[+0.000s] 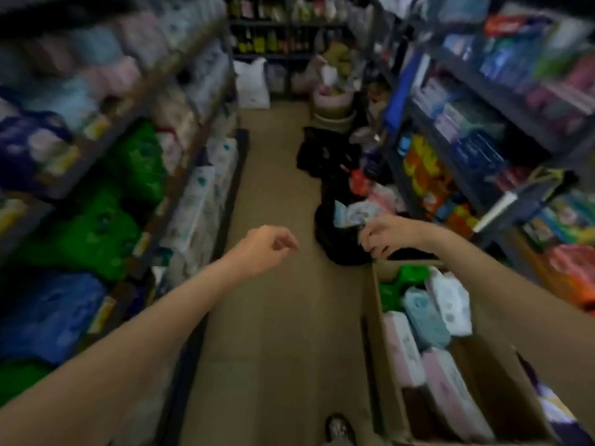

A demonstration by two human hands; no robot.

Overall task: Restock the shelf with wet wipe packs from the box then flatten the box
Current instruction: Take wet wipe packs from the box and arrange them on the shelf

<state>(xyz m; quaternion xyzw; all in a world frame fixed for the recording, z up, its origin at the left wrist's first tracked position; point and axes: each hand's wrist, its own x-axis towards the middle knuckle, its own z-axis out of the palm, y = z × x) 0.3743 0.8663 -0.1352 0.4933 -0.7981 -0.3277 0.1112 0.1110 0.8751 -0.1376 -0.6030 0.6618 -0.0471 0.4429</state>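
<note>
An open cardboard box (377, 320) stands on the floor at the lower right. It holds several wet wipe packs: pink (402, 349), light blue (425, 317), white (450, 304) and green (409, 275). Just beyond the box's far end, my right hand (391, 236) pinches one end of a pale blue and white wet wipe pack (349, 214). My left hand (267, 249) hangs over the aisle floor with loosely curled fingers and holds nothing. The shelf (180, 175) on the left carries green (96, 233) and white (199, 201) packs. The view is blurred.
A narrow aisle floor (273, 317) runs between the left shelf and a right shelf (467, 175) of mixed goods. Black bags (331, 156) and loose packets lie on the floor ahead by the right shelf. A white sack (252, 82) stands at the far end. My shoe (339, 429) shows at the bottom.
</note>
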